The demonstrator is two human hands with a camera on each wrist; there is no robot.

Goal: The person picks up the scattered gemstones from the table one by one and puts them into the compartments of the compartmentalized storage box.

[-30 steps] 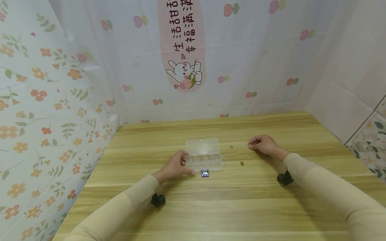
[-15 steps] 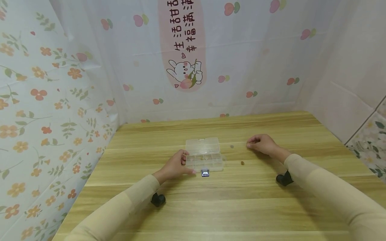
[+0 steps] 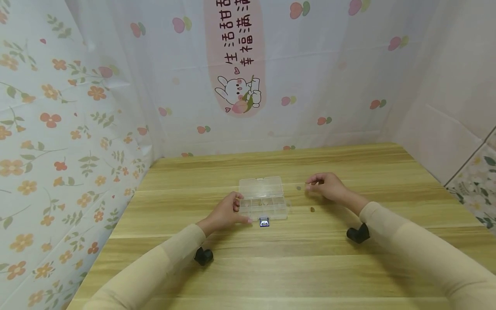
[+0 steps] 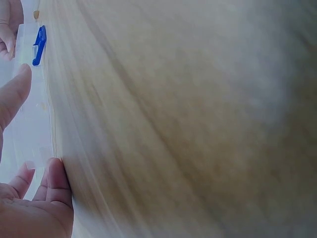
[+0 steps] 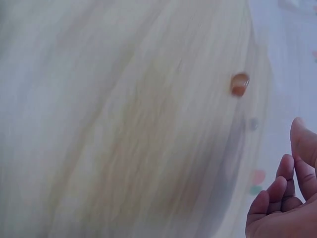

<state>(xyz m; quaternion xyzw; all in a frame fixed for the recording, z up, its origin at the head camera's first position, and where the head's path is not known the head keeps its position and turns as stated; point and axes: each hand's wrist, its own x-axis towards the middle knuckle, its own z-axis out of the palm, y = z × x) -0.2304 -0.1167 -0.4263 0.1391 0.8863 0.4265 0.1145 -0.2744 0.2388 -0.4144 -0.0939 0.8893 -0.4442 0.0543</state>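
Observation:
A clear plastic compartment box point(image 3: 268, 214) lies on the table with its lid point(image 3: 261, 187) folded back and its blue latch point(image 3: 264, 222) facing the front. My left hand point(image 3: 224, 213) grips the box's left end, thumb at the front edge, other fingers behind. Small pieces sit in the back row of compartments. Right of the box, my right hand point(image 3: 327, 187) pinches a small stone-like piece, mostly hidden by the fingertips. A brown polished stone point(image 3: 312, 209) lies on the table below that hand, and a grey stone point(image 3: 299, 188) lies between hand and lid.
The wood-grain table point(image 3: 248, 267) meets a printed white curtain point(image 3: 170, 86) at the back. More floral cloth point(image 3: 69, 129) hangs along the left side. A black wrist camera point(image 3: 203, 256) sticks out under the left sleeve, another black camera point(image 3: 358, 233) under the right.
My right hand has moved left toward the box and the grey stone, lifting slightly off the tabletop. My left hand and the box have stayed in place.

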